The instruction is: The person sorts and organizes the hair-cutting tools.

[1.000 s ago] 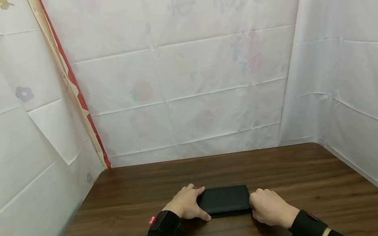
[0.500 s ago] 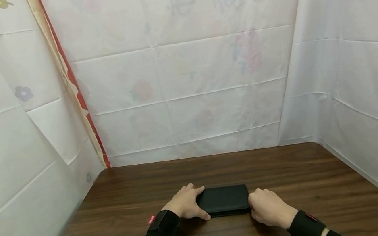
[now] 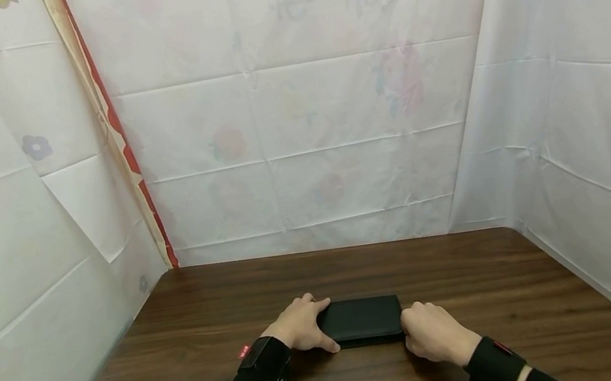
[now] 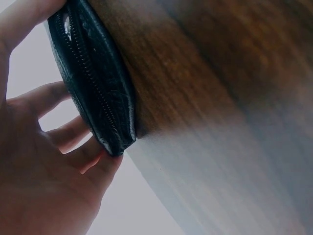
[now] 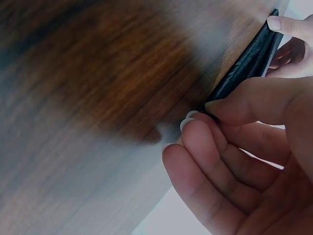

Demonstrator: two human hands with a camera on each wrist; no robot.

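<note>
A black zip wallet (image 3: pixel 360 319) lies flat on the brown wooden table, between both hands. My left hand (image 3: pixel 299 326) holds its left end, thumb at the near edge and fingers spread along the far side. In the left wrist view, the zip (image 4: pixel 95 78) runs along the wallet's side, with a small shiny spot near its upper end. At the right end, my right hand (image 3: pixel 435 332) has its fingers curled. The right wrist view shows its thumb (image 5: pixel 234 105) and index finger pinching at the wallet's corner; the pinched part is hidden by the fingertips.
The wooden table (image 3: pixel 237 286) has rounded far corners. White printed sheets (image 3: pixel 294 113) hang behind it and at both sides. A red and cream strip (image 3: pixel 129 157) runs down the back left corner. Each wrist wears a black band (image 3: pixel 496 365).
The hands and wallet keep their places against each other. The whole head view has shifted up by a few pixels.
</note>
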